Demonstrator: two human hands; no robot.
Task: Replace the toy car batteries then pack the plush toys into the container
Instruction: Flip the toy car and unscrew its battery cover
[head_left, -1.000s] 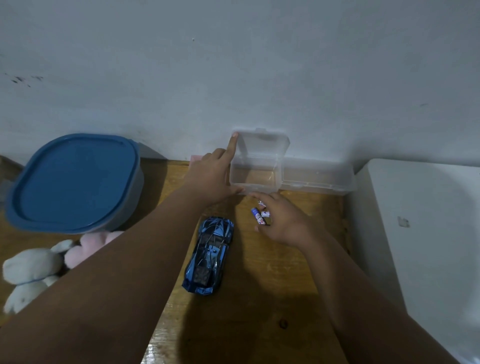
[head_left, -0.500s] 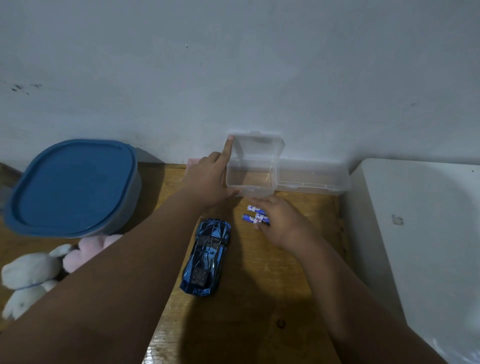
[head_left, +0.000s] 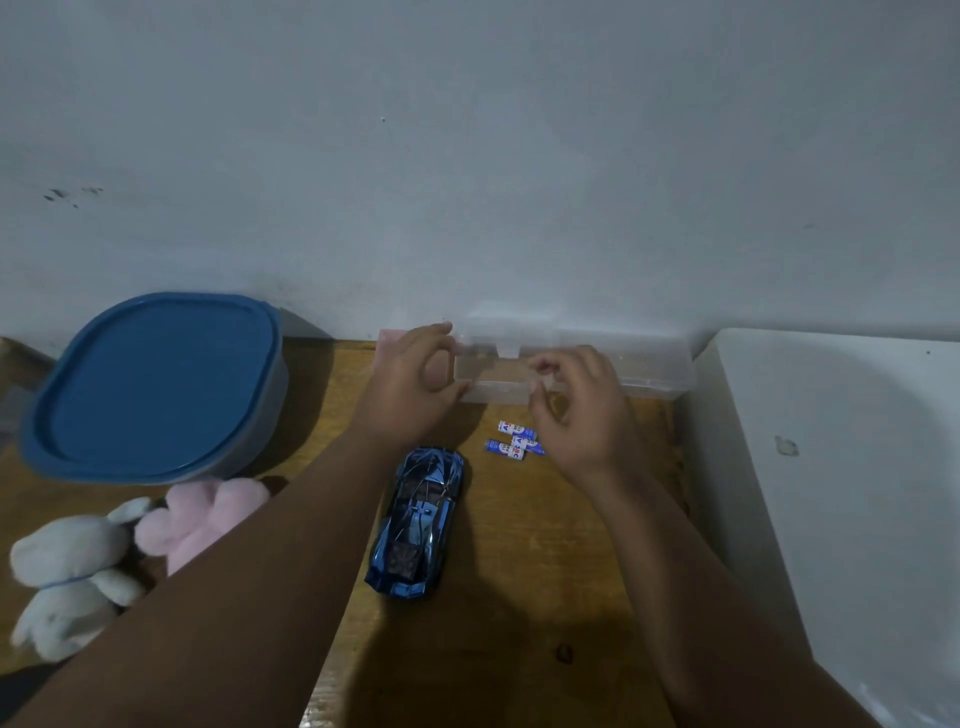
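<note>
Several batteries (head_left: 514, 441) just beside right hand (head_left: 576, 410), which pinches clear box (head_left: 654, 371).

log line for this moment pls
phase: battery swap | left hand: grips box | right hand: grips box | batteries: loose on table | car: untouched

Single head view, looking forward-down, close over wooden table (head_left: 519, 649), facing wall (head_left: 467, 156).

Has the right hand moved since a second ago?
Yes. The right hand has let go of the batteries and moved toward the wall, onto the clear box.
</note>
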